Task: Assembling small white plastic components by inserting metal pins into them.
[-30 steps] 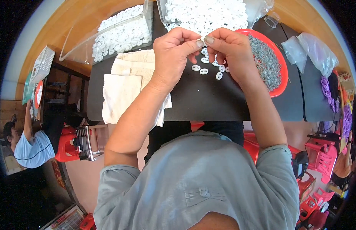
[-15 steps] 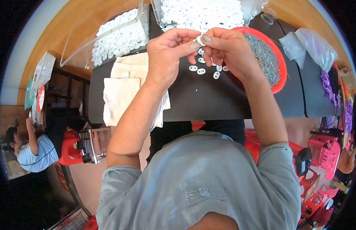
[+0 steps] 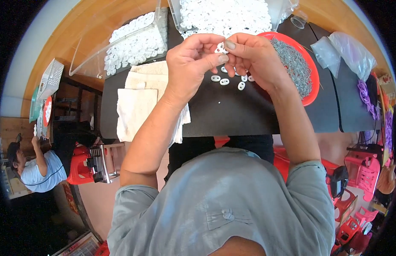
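Above the far half of the dark table [image 3: 232, 115], my two hands meet around small white plastic pieces [image 3: 221, 48] with holes. My left hand [image 3: 190, 64] pinches them between thumb and fingers. On the other side, the thumb and fingertips of my right hand [image 3: 258, 57] close on them too; whether a metal bit is also held is too small to tell. Just below the fingers lie several loose white two-holed oval pieces [image 3: 224, 81], some partly hidden by my right hand. Beside my right wrist stands a red basin [image 3: 315, 83] full of thin grey metal pieces [image 3: 295, 64].
A clear box [image 3: 157, 32] of white pieces stands at the far left, another heap of white pieces [image 3: 225, 17] at the back. Folded cream cloths [image 3: 138, 109] lie by my left forearm. Clear plastic bags [image 3: 353, 53] are at right. A person [image 3: 46, 168] sits far left.
My fingers have shifted slightly on the white pieces, and more of them shows between the fingertips. The loose pieces on the table look unmoved.
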{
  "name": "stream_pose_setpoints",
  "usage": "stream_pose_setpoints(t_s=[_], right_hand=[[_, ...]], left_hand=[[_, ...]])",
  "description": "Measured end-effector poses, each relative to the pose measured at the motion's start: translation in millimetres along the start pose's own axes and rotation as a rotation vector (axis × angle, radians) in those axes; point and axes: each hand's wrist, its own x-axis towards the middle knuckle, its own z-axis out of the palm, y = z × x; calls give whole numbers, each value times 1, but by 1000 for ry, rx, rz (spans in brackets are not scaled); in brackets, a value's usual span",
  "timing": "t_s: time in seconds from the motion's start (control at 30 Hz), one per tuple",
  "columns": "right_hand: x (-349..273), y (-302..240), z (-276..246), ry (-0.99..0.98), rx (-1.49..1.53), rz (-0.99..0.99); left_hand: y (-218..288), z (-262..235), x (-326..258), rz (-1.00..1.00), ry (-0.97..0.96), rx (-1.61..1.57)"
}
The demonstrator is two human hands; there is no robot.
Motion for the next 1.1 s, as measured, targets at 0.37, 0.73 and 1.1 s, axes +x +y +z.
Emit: stream_pose_setpoints(t_s=[0.37, 0.73, 1.1], right_hand=[[-2, 3, -4, -52, -16, 8], [-7, 5, 8, -47, 171, 94], [-1, 12, 6, -103, 207, 17]], left_hand=[[-5, -2, -2, 167, -58, 203], [-10, -2, -3, 315, 23, 344], [-11, 0, -2, 180, 62, 66]])
